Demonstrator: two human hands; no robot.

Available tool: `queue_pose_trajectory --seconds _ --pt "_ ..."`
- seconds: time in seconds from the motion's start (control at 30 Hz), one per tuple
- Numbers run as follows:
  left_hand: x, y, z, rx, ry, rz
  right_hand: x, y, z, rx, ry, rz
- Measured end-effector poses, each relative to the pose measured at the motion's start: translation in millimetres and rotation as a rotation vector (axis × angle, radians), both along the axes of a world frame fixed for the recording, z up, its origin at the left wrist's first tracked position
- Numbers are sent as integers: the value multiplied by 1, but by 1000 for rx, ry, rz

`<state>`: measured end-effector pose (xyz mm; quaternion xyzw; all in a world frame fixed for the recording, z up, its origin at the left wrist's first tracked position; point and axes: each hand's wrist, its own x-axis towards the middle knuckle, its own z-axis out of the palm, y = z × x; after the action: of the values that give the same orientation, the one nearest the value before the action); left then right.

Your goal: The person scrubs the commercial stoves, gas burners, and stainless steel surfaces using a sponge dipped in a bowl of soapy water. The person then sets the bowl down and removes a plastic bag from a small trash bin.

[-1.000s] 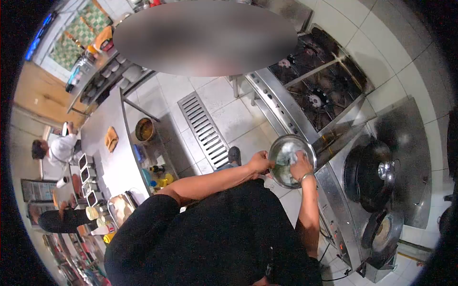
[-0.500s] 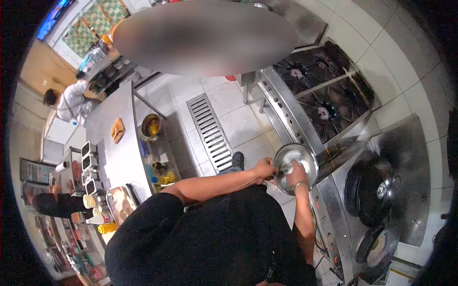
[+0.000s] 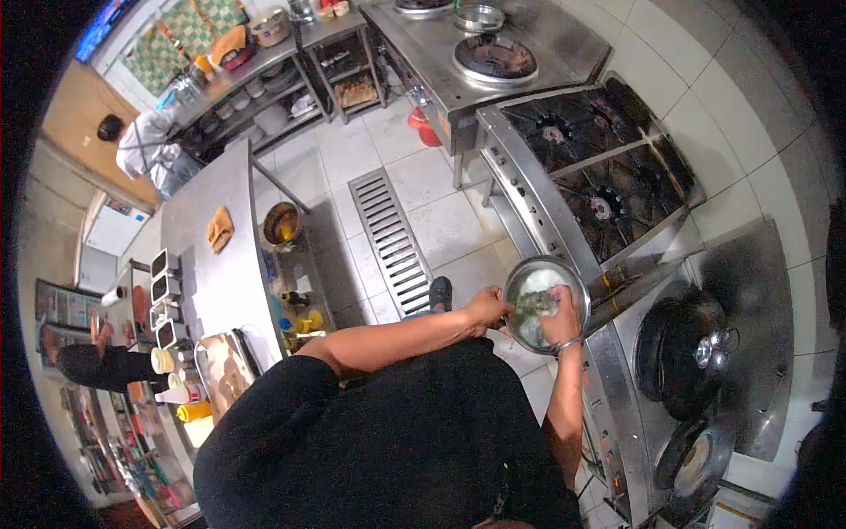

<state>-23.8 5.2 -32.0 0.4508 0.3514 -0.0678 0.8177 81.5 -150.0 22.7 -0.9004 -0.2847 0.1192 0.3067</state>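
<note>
A shiny metal bowl (image 3: 577, 280) is held in front of my body, beside the front of the stove. My left hand (image 3: 487, 309) grips its left rim, fingers closed on the edge. Inside the bowl lies a mixture (image 3: 532, 302), whitish with a dark greenish patch, too small to name. My right hand (image 3: 562, 321), with a bracelet at the wrist, reaches in over the right side. Its fingers are curled at the mixture; what they hold, if anything, is hidden.
The burner stove (image 3: 602, 207) stands at the right, with black pans (image 3: 679, 353) nearer me. A steel table (image 3: 198, 189) with a brown cloth (image 3: 219, 229) is at left. A floor drain grate (image 3: 392, 242) runs between. One person in white (image 3: 148, 150) works far left; another's dark sleeve (image 3: 106, 366) shows lower left.
My right hand has shifted from the middle of the bowl to its right side, uncovering the greenish mixture. My left hand stays on the rim. The person in white has moved slightly right.
</note>
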Motion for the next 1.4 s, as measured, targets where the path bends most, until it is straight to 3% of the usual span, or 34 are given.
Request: queue_pose_trajectory --seconds 0.07,0.47,0.53,0.67,0.77,0.83,1.03,1.17,1.2,1.3,1.37,1.4 --pt "-1 0 -8 26 20 -64 -3 -1 6 13 -33 26" --pt "-7 2 22 -78 27 82 -4 -13 -12 162 -134 10" --pt "-7 4 9 -120 16 113 -12 -6 6 320 -137 -38" --pt "-1 10 13 -124 90 48 -15 -7 -1 168 -298 -71" --pt "9 18 -2 -134 76 20 -8 -12 -21 209 -164 5" --pt "14 23 0 -143 79 1 -11 -8 -17 253 -83 -47" --pt "26 55 -26 -184 60 125 37 -2 -54 649 -278 -519" --pt "15 96 -75 -158 51 12 105 6 -57 432 -331 -495" --pt "20 101 -40 -118 69 62 119 17 -61 344 -314 -482" --pt "11 139 -51 -97 79 82 159 28 -119 150 -404 -355" --pt "15 175 -20 22 148 -45 168 43 -144 -336 -422 -352" --pt "7 185 -34 34 114 55 169 51 -151 -341 -420 -331"
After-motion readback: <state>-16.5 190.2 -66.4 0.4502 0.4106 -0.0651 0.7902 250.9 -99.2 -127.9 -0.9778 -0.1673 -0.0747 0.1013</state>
